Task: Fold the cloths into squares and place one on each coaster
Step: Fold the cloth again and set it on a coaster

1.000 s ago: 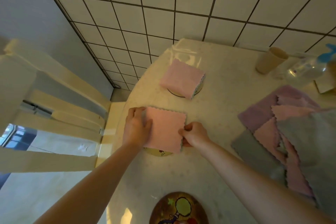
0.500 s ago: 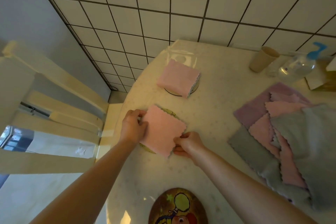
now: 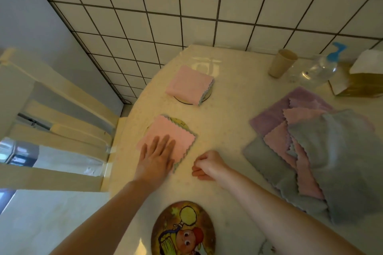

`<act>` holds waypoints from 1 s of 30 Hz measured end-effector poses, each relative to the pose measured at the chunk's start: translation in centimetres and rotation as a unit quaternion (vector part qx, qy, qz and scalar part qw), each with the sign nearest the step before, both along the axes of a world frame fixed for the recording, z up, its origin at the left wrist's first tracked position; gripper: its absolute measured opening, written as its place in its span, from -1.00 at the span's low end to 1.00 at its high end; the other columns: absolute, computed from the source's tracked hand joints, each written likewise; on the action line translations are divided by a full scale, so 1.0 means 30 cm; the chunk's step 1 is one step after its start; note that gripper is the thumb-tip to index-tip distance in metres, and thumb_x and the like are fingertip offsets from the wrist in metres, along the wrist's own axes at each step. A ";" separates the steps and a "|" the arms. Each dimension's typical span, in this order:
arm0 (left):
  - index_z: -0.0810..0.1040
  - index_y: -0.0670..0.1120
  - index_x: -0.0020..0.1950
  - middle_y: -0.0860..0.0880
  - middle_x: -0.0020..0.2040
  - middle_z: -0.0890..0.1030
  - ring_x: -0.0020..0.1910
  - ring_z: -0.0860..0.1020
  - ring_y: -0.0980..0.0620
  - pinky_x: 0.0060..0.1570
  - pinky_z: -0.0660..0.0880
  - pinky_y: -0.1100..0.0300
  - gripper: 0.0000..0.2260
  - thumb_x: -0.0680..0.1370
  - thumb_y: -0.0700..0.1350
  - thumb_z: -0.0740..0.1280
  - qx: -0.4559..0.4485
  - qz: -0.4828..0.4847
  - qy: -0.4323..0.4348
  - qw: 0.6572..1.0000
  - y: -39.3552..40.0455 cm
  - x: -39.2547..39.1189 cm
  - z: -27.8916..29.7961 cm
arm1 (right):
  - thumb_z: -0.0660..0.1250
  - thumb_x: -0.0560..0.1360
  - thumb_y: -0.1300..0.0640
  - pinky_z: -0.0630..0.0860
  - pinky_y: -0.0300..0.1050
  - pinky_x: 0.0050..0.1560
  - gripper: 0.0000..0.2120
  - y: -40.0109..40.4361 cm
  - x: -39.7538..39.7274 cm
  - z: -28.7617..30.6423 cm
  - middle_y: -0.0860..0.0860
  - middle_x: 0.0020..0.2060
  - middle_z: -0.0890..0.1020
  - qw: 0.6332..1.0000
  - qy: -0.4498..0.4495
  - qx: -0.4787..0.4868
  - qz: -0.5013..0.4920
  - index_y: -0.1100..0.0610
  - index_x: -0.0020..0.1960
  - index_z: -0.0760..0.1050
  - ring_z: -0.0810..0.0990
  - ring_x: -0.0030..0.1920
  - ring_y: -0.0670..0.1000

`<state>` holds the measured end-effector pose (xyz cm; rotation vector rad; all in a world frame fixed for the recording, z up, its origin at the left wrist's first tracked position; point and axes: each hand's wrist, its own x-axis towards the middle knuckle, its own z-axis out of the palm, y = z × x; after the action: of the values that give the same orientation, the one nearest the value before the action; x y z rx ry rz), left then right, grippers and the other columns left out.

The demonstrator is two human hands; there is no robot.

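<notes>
While the left hand (image 3: 157, 157) lies flat, fingers straight, pressing the near corner of the folded pink cloth (image 3: 167, 138), the right hand (image 3: 205, 164) sits just right of that cloth on the table (image 3: 226, 122) — fingers loosely curled, holding nothing, not touching it. Cloth covers most of the middle coaster (image 3: 179, 122); only its far rim shows. Beyond it, 2nd folded pink cloth (image 3: 189, 84) sits on the far coaster (image 3: 204, 97). Nearer than the middle coaster — cartoon coaster (image 3: 183, 230), bare. Well right of it: unfolded cloth pile (image 3: 323, 151), pink/grey/purple.
</notes>
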<state>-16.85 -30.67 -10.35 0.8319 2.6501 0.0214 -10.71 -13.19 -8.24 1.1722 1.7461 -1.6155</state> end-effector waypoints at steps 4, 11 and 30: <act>-0.01 0.01 0.56 0.02 0.57 -0.04 0.54 -0.09 -0.07 0.47 -0.06 -0.02 -0.52 0.65 0.00 0.03 -0.005 0.068 -0.005 0.998 0.097 0.061 0.060 | 0.22 0.48 0.27 0.55 -0.20 -0.33 -0.89 0.156 0.137 0.008 0.07 -0.24 0.66 0.997 0.044 0.049 0.049 0.15 -0.07 0.50 0.65 -0.29 0.01; 0.18 0.00 0.51 0.01 0.53 0.18 0.52 0.07 -0.03 0.46 0.01 0.07 -0.45 0.54 -0.17 0.21 0.072 0.029 0.017 0.997 0.409 0.401 0.106 | 0.31 0.48 0.22 0.51 -0.13 -0.16 -0.84 0.483 0.497 0.084 -0.05 -0.23 0.59 0.949 0.164 0.205 0.174 0.00 -0.20 0.43 0.57 -0.18 -0.03; 0.07 0.01 0.55 0.03 0.56 0.08 0.47 0.20 -0.09 0.41 0.23 0.01 -0.49 0.62 -0.06 0.16 0.056 -0.202 -0.080 0.975 1.058 0.779 0.099 | 0.29 0.49 -0.08 0.43 -0.11 -0.09 -0.65 0.875 0.924 -0.003 -0.01 0.18 0.45 0.784 0.088 0.499 0.359 0.05 0.20 0.41 0.43 0.22 0.02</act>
<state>6.51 1.08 -7.39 1.3320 2.3027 0.1288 17.02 13.07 -8.33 0.5097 2.8178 -0.2771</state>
